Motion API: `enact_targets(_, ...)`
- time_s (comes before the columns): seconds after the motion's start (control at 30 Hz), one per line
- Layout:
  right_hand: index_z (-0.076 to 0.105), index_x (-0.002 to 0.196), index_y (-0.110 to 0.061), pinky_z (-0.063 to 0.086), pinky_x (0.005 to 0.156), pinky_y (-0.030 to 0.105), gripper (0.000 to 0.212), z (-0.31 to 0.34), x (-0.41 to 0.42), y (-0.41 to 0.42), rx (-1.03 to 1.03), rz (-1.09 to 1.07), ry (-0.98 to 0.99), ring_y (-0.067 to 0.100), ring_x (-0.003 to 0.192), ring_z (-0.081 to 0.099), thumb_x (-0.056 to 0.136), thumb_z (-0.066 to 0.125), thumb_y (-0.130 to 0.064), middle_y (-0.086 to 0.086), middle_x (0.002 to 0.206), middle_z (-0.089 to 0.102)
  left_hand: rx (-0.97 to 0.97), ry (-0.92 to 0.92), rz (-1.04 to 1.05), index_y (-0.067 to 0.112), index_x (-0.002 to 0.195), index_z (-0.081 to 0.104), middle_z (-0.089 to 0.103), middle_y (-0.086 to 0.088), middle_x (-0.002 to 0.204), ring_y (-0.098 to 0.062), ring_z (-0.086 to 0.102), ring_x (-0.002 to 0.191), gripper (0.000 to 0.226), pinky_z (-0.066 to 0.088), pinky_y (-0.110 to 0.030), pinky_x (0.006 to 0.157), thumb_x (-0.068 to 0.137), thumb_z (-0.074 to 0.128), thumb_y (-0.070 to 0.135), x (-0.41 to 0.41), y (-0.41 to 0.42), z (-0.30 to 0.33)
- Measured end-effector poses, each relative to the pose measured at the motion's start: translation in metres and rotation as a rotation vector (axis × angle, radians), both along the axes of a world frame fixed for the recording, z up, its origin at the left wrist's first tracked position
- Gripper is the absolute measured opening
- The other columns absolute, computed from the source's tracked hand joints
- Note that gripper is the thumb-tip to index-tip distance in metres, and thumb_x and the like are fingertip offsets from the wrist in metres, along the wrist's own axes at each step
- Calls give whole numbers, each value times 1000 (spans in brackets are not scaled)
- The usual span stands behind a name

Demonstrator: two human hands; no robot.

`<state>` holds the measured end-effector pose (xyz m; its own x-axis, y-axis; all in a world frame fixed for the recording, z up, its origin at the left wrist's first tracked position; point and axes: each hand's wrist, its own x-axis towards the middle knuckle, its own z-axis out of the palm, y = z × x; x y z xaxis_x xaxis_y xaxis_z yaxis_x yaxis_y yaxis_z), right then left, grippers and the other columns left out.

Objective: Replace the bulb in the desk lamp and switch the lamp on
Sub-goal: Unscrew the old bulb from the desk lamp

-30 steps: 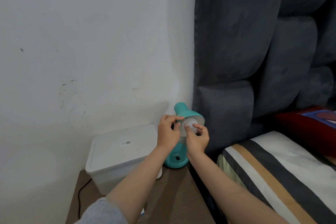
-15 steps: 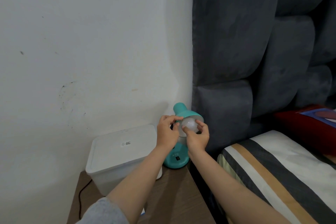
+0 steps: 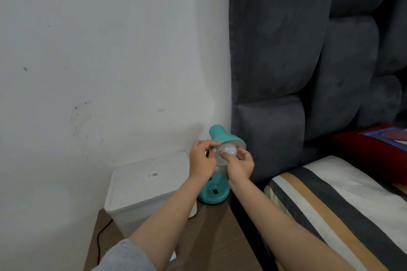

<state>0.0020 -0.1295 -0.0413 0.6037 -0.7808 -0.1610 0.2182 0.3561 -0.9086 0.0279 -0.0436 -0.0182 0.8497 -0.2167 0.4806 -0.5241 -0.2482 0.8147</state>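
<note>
Teal lamp (image 3: 214,192) at the far right corner of the tabletop (image 3: 211,240), base down, shade (image 3: 229,137) tipped toward the camera. White bulb (image 3: 228,149) seated in the mouth of the shade, unlit. Right hand (image 3: 240,166) under the bulb, grip clamped on it: thumb across the front, fingers curled round the right side. Left hand (image 3: 201,160) just left of the bulb, thumb and forefinger pinching the shade's near rim (other fingers curled below). White lidded box (image 3: 145,187) along the far left edge, touching the left forearm. Black cord (image 3: 100,240) trailing down the left edge. Striped bed (image 3: 343,209) right of the tabletop, padded headboard (image 3: 308,50) behind.
</note>
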Motion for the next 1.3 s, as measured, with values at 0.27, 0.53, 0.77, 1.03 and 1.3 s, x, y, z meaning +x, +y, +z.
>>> enact_targets(0.27,57,105,-20,50,87,31,57,1,-1,0,-54,7,-36,24,106,59,60,79,8,7,117,61,-18,14,7,33,85,67,57,-4,101,-3,59,87,37,41,0,79,83,58,-3,-1,1,1)
enact_targets(0.53,59,103,-24,54,86,37,55,1,-1,1,-14,-6,-32,24,106,59,63,76,10,5,118,61,-18,17,6,33,86,67,57,-1,100,-6,60,89,37,43,-8,81,83,58,-3,-1,0,0)
enact_targets(0.77,65,92,-23,57,76,36,31,7,0,0,124,8,-50,24,102,62,72,77,-2,7,116,60,-20,10,3,35,84,66,57,-1,99,-7,60,89,38,43,-12,83,82,59,-2,0,-2,1)
enact_targets(1.03,54,126,-7,56,76,34,64,8,-2,-4,200,31,-44,26,100,63,67,79,3,10,121,61,-11,15,5,27,89,70,58,-4,102,-6,60,89,32,43,-6,80,83,58,-2,0,-2,0)
enact_targets(1.3,57,116,-15,58,68,35,52,4,-2,3,118,59,-29,26,100,62,71,77,1,9,119,61,-17,22,15,27,88,69,57,-3,101,-6,60,88,32,42,-1,78,83,58,-3,0,-1,1)
